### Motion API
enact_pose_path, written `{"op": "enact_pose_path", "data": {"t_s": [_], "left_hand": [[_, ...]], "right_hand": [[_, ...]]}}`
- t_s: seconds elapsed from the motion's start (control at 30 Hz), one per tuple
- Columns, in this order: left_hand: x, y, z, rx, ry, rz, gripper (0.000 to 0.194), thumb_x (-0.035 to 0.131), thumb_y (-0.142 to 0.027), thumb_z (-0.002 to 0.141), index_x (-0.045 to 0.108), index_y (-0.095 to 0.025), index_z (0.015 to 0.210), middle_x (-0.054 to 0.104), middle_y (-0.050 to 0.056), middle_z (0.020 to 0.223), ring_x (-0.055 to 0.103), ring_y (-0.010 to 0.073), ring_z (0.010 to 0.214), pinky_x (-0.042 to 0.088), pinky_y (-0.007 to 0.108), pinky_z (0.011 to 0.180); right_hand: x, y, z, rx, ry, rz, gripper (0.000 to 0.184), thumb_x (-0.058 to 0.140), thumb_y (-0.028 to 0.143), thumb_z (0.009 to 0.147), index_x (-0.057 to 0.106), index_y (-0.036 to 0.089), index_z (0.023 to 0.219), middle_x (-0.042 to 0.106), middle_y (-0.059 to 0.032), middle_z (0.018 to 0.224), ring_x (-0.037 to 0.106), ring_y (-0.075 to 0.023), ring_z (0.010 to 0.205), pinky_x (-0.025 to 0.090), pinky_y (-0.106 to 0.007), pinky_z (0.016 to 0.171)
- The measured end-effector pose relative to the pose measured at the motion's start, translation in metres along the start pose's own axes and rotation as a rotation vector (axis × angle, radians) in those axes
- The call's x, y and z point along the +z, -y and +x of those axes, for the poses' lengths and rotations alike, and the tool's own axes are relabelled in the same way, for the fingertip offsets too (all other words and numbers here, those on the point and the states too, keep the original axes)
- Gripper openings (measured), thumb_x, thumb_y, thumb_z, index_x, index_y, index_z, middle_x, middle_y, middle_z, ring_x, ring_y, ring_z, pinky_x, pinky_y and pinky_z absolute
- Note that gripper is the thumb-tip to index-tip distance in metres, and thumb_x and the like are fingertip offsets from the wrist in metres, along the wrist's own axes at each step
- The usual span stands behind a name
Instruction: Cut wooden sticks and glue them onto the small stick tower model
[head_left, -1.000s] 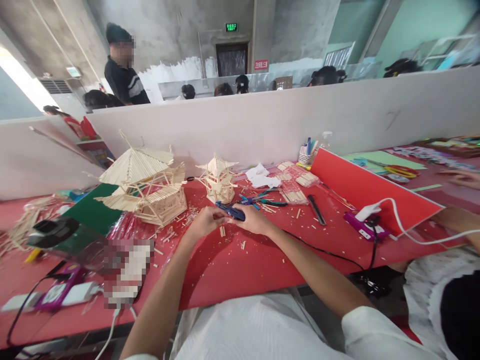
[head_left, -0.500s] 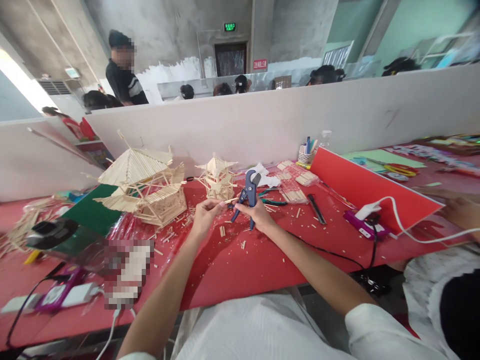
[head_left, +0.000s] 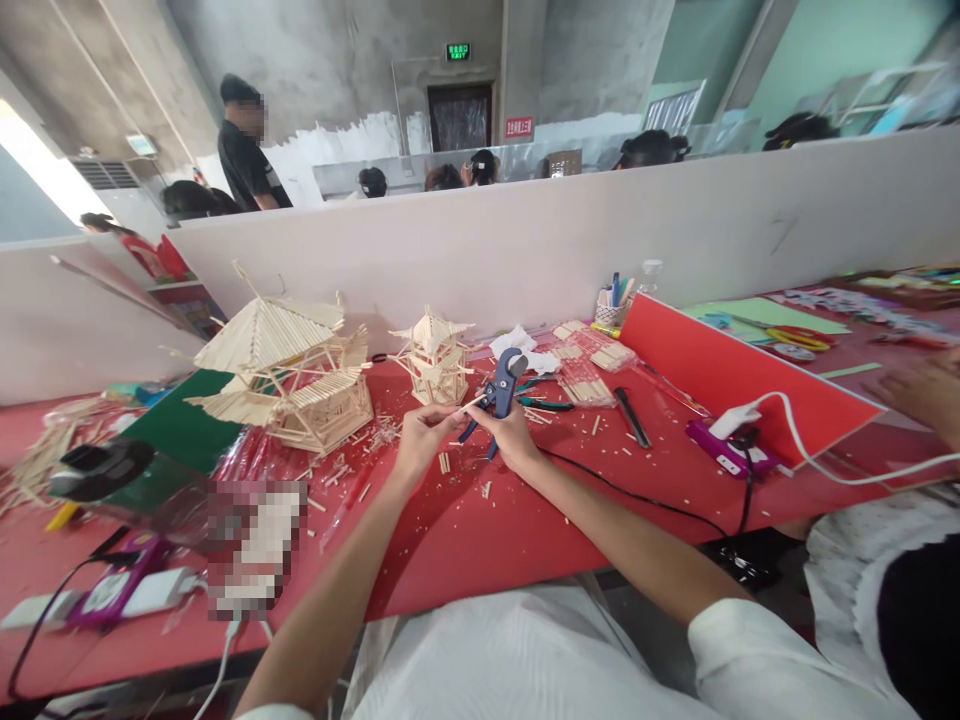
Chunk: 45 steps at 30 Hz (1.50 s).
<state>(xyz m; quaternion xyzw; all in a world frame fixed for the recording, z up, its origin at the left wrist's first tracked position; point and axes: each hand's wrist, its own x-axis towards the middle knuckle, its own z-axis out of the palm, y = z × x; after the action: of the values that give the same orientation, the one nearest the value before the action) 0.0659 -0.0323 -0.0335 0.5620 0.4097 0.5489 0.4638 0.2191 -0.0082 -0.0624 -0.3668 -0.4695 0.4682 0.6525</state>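
Note:
Between the fingertips of my left hand (head_left: 424,436) is a thin wooden stick (head_left: 472,402), its far end pointing up and right toward the cutter. My right hand (head_left: 513,432) is wrapped round a blue pipe cutter (head_left: 504,385), whose grey blade end is raised. The stick's tip meets the cutter near its jaw; whether it lies inside the jaw I cannot tell. Behind my hands stands a small stick pavilion (head_left: 431,358), and to its left a larger stick pavilion (head_left: 281,375).
Wood offcuts litter the red table (head_left: 450,560). At right are stick bundles (head_left: 585,370), a black utility knife (head_left: 634,418), a red board (head_left: 742,385) and a purple power strip (head_left: 731,450). A bottle (head_left: 127,480) stands at left. Another person's hand (head_left: 926,395) is far right.
Both hands have shifted slightly down, and the cutter is tilted a little more to the right. The stick now slants upward toward the cutter. The co-worker's hand at right has moved up.

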Motion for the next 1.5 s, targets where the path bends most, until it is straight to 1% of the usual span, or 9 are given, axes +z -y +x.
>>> {"op": "enact_pose_path", "data": {"t_s": [0.17,0.3,0.43,0.57,0.67,0.77,0.9,1.27,1.5], "left_hand": [[-0.001,0.008,0.001,-0.036,0.004,0.029,0.054,0.086,-0.059,0.062,0.078,-0.013,0.088,0.079,0.01,0.082,0.072,0.0212,0.07,0.062,0.036,0.073],[-0.001,0.008,-0.001,-0.048,0.059,0.057,0.052,0.086,-0.056,0.064,0.078,-0.012,0.091,0.079,0.01,0.083,0.073,0.0225,0.072,0.062,0.037,0.074],[-0.004,0.001,-0.002,0.09,0.117,0.244,0.038,0.08,-0.049,0.074,0.079,-0.015,0.094,0.079,0.01,0.093,0.075,0.0253,0.085,0.061,0.037,0.081],[-0.011,-0.002,-0.003,0.273,0.105,0.456,0.028,0.071,-0.039,0.085,0.078,-0.021,0.106,0.079,0.007,0.103,0.075,0.0242,0.095,0.058,0.037,0.092],[-0.017,-0.001,-0.003,0.371,0.124,0.551,0.022,0.068,-0.034,0.089,0.079,-0.024,0.104,0.078,0.007,0.107,0.074,0.024,0.098,0.056,0.036,0.094],[-0.019,0.002,-0.003,0.427,0.133,0.594,0.018,0.066,-0.033,0.09,0.081,-0.025,0.098,0.079,0.007,0.104,0.075,0.0239,0.095,0.057,0.036,0.091],[-0.019,0.004,-0.004,0.484,0.122,0.547,0.018,0.065,-0.032,0.09,0.082,-0.026,0.094,0.08,0.008,0.099,0.075,0.0248,0.092,0.059,0.039,0.089],[-0.018,0.006,-0.005,0.485,0.125,0.596,0.02,0.063,-0.032,0.092,0.081,-0.025,0.096,0.079,0.008,0.099,0.075,0.0228,0.093,0.059,0.036,0.089],[-0.015,0.001,-0.006,0.376,0.091,0.574,0.017,0.067,-0.035,0.088,0.08,-0.024,0.094,0.079,0.008,0.101,0.074,0.0243,0.094,0.057,0.037,0.092]], "right_hand": [[0.001,0.0,-0.001,-0.023,0.001,-0.039,0.034,0.081,0.044,0.066,0.067,0.021,0.087,0.074,-0.0047,0.088,0.069,-0.0229,0.082,0.055,-0.035,0.081],[0.0,0.005,0.0,-0.013,0.001,-0.057,0.034,0.082,0.044,0.065,0.067,0.021,0.085,0.074,-0.0047,0.086,0.068,-0.0223,0.079,0.054,-0.034,0.078],[-0.006,0.006,0.005,0.044,0.031,-0.027,0.034,0.085,0.043,0.062,0.068,0.02,0.08,0.074,-0.0031,0.082,0.067,-0.0202,0.074,0.054,-0.033,0.075],[-0.011,0.005,0.008,0.148,0.057,0.008,0.037,0.088,0.043,0.058,0.067,0.019,0.075,0.073,-0.0025,0.08,0.066,-0.019,0.07,0.054,-0.032,0.07],[-0.01,0.007,0.007,0.171,0.067,0.025,0.037,0.089,0.042,0.057,0.065,0.019,0.073,0.073,-0.0027,0.08,0.067,-0.0196,0.071,0.056,-0.033,0.071],[-0.007,0.012,0.005,0.18,0.072,0.056,0.037,0.09,0.041,0.056,0.065,0.019,0.073,0.072,-0.0018,0.079,0.067,-0.0192,0.07,0.056,-0.034,0.071],[-0.005,0.015,0.003,0.193,0.075,0.059,0.039,0.091,0.042,0.053,0.064,0.019,0.072,0.071,-0.0012,0.075,0.067,-0.02,0.07,0.057,-0.034,0.07],[-0.011,0.002,0.007,0.089,0.094,-0.002,0.032,0.088,0.04,0.059,0.069,0.019,0.076,0.073,-0.0015,0.079,0.066,-0.0186,0.071,0.053,-0.03,0.07],[-0.009,0.002,0.006,0.003,0.074,-0.069,0.032,0.085,0.043,0.064,0.069,0.02,0.078,0.073,-0.0024,0.08,0.067,-0.021,0.075,0.053,-0.032,0.073]]}}
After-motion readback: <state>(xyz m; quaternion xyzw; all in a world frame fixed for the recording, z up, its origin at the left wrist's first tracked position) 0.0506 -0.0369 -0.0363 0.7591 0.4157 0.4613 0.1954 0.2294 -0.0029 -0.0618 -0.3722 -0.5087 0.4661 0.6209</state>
